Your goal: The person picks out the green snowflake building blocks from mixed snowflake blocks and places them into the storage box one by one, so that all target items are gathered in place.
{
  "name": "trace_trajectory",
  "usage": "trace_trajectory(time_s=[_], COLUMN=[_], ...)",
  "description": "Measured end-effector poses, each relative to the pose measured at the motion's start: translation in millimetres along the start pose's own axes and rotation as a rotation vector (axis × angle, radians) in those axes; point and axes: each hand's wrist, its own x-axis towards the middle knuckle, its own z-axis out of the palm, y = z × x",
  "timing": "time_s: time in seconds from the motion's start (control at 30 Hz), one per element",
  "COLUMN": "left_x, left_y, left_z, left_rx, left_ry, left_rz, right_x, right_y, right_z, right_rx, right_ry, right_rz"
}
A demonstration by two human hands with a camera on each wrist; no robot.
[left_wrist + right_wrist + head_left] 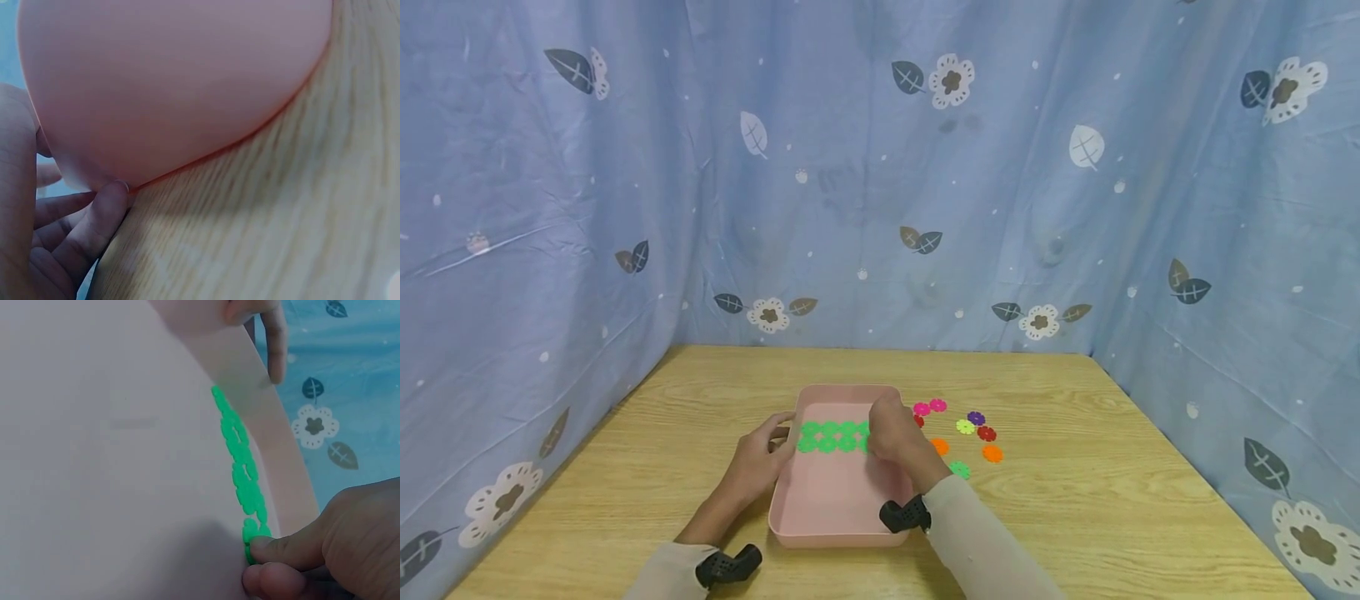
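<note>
A shallow pink tray (842,500) sits on the wooden table. Across it lie two rows of green flower-shaped discs (827,436), their petalled edges close together. My right hand (891,429) reaches over the tray's right side and pinches a green flower-shaped disc (253,531) between thumb and fingers, at the right end of the rows. From the head view this hand covers that end. On the other side, my left hand (760,462) holds the tray by its left wall. The left wrist view shows its thumb tip (112,190) against the tray's lower edge.
Right of the tray lie loose flower discs: pink (937,406), purple (976,418), yellow (965,427), red (987,434), orange (992,453) and green (959,470). A blue patterned curtain (865,208) surrounds the table's back and sides. Both wrists wear black bands (727,567).
</note>
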Motion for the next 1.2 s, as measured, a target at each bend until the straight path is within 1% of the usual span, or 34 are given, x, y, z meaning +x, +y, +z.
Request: trace_trajectory(time_s=[0.13, 0.23, 0.43, 0.57, 0.6, 0.7, 0.83, 0.87, 0.97, 1.03, 1.2], left_x=[0.7, 0.4, -0.2, -0.5, -0.9, -1.5, -2.4, -2.1, -1.3, -1.1, -0.3], left_y=[0.9, 1.4, 2.0, 2.6, 2.5, 3.4, 4.2, 4.4, 4.4, 4.0, 3.1], left_z=[0.2, 0.2, -0.1, -0.3, -0.3, -0.8, -1.3, -1.6, -2.1, -2.0, -0.8], left_rx=[-0.004, 0.0, 0.012, 0.013, 0.012, 0.0, -0.005, 0.0, 0.011, 0.012, -0.005], left_ry=[-0.001, -0.003, 0.003, 0.008, 0.007, 0.002, 0.003, 0.005, 0.01, 0.007, -0.004], left_rz=[-0.006, -0.01, -0.007, 0.002, 0.002, -0.003, -0.009, -0.007, -0.003, -0.002, -0.006], right_x=[2.1, 2.3, 0.5, -1.0, -2.4, -5.3, -9.8, -10.3, -13.0, -14.4, -20.3], right_y=[2, 3, 4, 7, 8, 11, 16, 17, 21, 25, 34], right_z=[1, 2, 1, -4, -5, -13, -26, -28, -37, -42, -51], right_rx=[-0.031, -0.023, 0.119, 0.172, 0.18, 0.274, 0.407, 0.42, 0.428, 0.412, 0.378], right_ry=[0.014, 0.015, -0.002, 0.016, 0.02, 0.015, -0.011, -0.005, 0.006, 0.026, 0.079], right_rz=[-0.026, -0.035, -0.02, -0.074, -0.086, -0.118, -0.101, -0.098, -0.103, -0.107, -0.083])
